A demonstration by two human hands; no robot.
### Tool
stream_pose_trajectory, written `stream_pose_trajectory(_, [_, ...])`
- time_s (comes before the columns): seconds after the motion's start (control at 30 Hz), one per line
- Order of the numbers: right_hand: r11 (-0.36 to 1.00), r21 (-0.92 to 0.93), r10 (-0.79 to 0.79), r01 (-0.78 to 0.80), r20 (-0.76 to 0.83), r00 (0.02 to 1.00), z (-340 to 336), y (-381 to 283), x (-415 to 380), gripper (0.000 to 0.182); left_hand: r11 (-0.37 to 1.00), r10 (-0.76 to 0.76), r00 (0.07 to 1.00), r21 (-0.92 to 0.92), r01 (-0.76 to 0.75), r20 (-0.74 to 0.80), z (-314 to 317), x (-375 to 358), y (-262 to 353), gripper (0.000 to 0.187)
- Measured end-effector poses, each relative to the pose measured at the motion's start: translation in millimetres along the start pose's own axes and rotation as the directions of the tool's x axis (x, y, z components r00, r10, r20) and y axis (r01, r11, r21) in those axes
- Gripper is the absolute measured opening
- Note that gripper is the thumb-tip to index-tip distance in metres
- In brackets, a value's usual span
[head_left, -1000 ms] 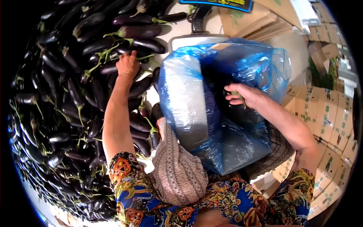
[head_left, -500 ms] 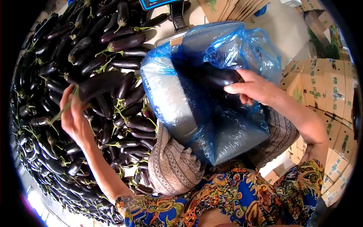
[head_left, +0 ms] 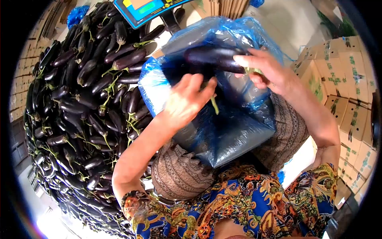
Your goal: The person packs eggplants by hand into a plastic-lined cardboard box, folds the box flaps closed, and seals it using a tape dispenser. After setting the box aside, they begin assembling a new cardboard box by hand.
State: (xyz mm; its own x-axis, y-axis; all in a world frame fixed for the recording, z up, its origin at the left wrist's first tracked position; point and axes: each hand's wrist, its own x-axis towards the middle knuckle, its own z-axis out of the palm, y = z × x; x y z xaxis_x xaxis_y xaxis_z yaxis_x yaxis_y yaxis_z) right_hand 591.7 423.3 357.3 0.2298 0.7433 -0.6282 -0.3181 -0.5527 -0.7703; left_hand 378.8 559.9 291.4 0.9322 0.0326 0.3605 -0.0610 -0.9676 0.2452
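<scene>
My left hand (head_left: pixel 186 102) is over the mouth of a blue plastic bag (head_left: pixel 238 127) that lines a box on my lap. It grips a dark eggplant that is mostly hidden under the palm, with only its green stem (head_left: pixel 215 105) showing below the fingers. My right hand (head_left: pixel 267 71) holds a long purple eggplant (head_left: pixel 211 57) lying across the top of the bag opening. The two hands are close together above the bag.
A big pile of eggplants (head_left: pixel 79 111) fills the left side. A scale display (head_left: pixel 147 8) stands at the top behind the bag. Stacked cardboard boxes (head_left: pixel 352 83) line the right side. My patterned skirt (head_left: pixel 179 175) lies under the bag.
My left hand lifted an eggplant from the pile and swung right to the bag. My right hand raised its eggplant to the bag's top edge. The view tilted down.
</scene>
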Motion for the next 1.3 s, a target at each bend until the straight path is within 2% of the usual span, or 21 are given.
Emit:
stream_pose_trajectory(0.07, [1.000, -0.016, -0.020, 0.020, 0.011, 1.000, -6.4, 0.4, 2.0, 0.036, 0.990, 0.068, 0.958, 0.098, -0.098, 0.278, 40.2, -1.0, -6.6, 0.039])
stream_pose_trajectory(0.13, [1.000, -0.016, -0.017, 0.017, 0.002, 1.000, -5.3, 0.1, 2.5, 0.035, 0.987, -0.005, 0.748, 0.121, -0.101, 0.664, 65.4, 5.1, -5.4, 0.029])
stream_pose_trajectory(0.2, [1.000, -0.018, -0.004, 0.004, 0.008, 1.000, -4.0, 1.9, 4.1, 0.034, 0.980, 0.107, 0.547, 0.004, -0.199, 0.831, 103.1, -5.1, -11.6, 0.026])
stream_pose_trajectory(0.3, [1.000, -0.023, -0.001, 0.001, 0.040, 0.999, -4.9, 7.7, 9.5, 0.032, 0.989, 0.039, 0.553, -0.110, 0.095, 0.833, 109.3, -5.5, -8.6, 0.023])
stream_pose_trajectory(0.4, [0.992, -0.106, 0.063, -0.064, -0.014, 0.998, -4.9, 9.6, 10.2, 0.033, 0.940, 0.084, 0.512, -0.239, 0.245, 0.855, 82.4, 12.5, -17.4, 0.036])
stream_pose_trajectory(0.47, [0.988, -0.156, -0.019, 0.021, 0.019, 1.000, -3.1, 8.8, 0.4, 0.035, 0.685, 0.061, 0.768, -0.586, 0.432, 0.638, 47.9, 10.2, -26.9, 0.050])
stream_pose_trajectory(0.5, [0.983, -0.178, -0.048, 0.052, 0.031, 0.998, 1.0, 7.7, -8.5, 0.035, 0.316, -0.026, 0.730, -0.687, 0.655, 0.683, 18.1, 18.2, -22.4, 0.053])
stream_pose_trajectory(0.53, [0.976, -0.201, -0.079, 0.087, 0.045, 0.996, 7.5, 3.9, -18.9, 0.036, -0.118, -0.084, 0.666, -0.671, 0.732, 0.741, -8.9, 22.3, -16.2, 0.056])
stream_pose_trajectory(0.57, [0.944, -0.314, -0.104, 0.101, 0.008, 0.995, 18.0, -7.4, -35.5, 0.043, -0.327, -0.091, 0.678, -0.666, 0.671, 0.729, -20.2, 16.4, -12.1, 0.054])
stream_pose_trajectory(0.6, [0.861, -0.460, -0.240, 0.215, 0.005, 0.971, 24.7, -8.4, -45.6, 0.046, -0.267, -0.167, 0.677, -0.693, 0.669, 0.717, -28.2, 13.1, -3.8, 0.045])
stream_pose_trajectory(0.67, [0.743, -0.540, -0.419, 0.395, 0.085, 0.904, 28.8, -14.0, -58.1, 0.050, 0.478, -0.395, 0.653, -0.463, 0.747, 0.646, -54.6, 12.0, 11.8, 0.034])
stream_pose_trajectory(0.7, [0.723, -0.541, -0.426, 0.429, 0.139, 0.894, 23.8, -18.8, -60.2, 0.050, 0.751, -0.376, 0.903, -0.501, 0.429, 0.209, -49.9, -1.7, 17.5, 0.026])
stream_pose_trajectory(0.8, [0.757, -0.465, -0.378, 0.459, 0.262, 0.888, 6.1, -37.6, -54.8, 0.055, 0.796, -0.449, 0.893, -0.459, 0.395, -0.011, -81.6, -9.1, 26.2, 0.034])
stream_pose_trajectory(0.87, [0.669, -0.532, -0.351, 0.519, 0.389, 0.851, 6.7, -40.7, -52.8, 0.061, 0.943, -0.270, 0.936, -0.261, 0.208, -0.228, -98.6, -1.9, 20.7, 0.070])
stream_pose_trajectory(0.97, [0.587, -0.519, -0.283, 0.621, 0.587, 0.758, 23.3, -42.5, -45.2, 0.066, 0.800, -0.136, 0.988, -0.580, 0.156, 0.077, -92.8, -9.6, 12.6, 0.085])
stream_pose_trajectory(1.0, [0.601, -0.487, -0.281, 0.634, 0.614, 0.737, 29.7, -42.4, -38.1, 0.066, 0.632, -0.112, 0.925, -0.693, 0.348, 0.362, -95.0, -13.9, 9.8, 0.082])
stream_pose_trajectory(1.07, [0.629, -0.421, -0.275, 0.654, 0.667, 0.693, 42.8, -42.1, -25.1, 0.065, 0.578, -0.139, 0.893, -0.697, 0.424, 0.428, -98.4, -20.9, 5.1, 0.090])
stream_pose_trajectory(1.1, [0.718, -0.379, -0.248, 0.584, 0.645, 0.723, 46.9, -35.2, -16.2, 0.065, 0.580, -0.170, 0.912, -0.710, 0.399, 0.373, -104.3, -32.4, 1.1, 0.077])
stream_pose_trajectory(1.2, [0.843, -0.403, -0.125, 0.357, 0.498, 0.858, 51.7, -27.6, 3.4, 0.052, 0.407, -0.444, 0.776, -0.671, 0.620, 0.447, -114.8, -91.7, -21.3, 0.080])
stream_pose_trajectory(1.27, [0.769, -0.569, -0.106, 0.292, 0.337, 0.936, 42.8, -15.2, 25.8, 0.046, 0.052, -0.636, 0.617, -0.772, 0.633, 0.463, -116.5, -145.5, -27.6, 0.083])
stream_pose_trajectory(1.3, [0.612, -0.680, -0.239, 0.403, 0.327, 0.914, 35.8, -3.8, 37.7, 0.045, 0.020, -0.747, 0.508, -0.749, 0.662, 0.429, -114.4, -173.7, -27.7, 0.083])
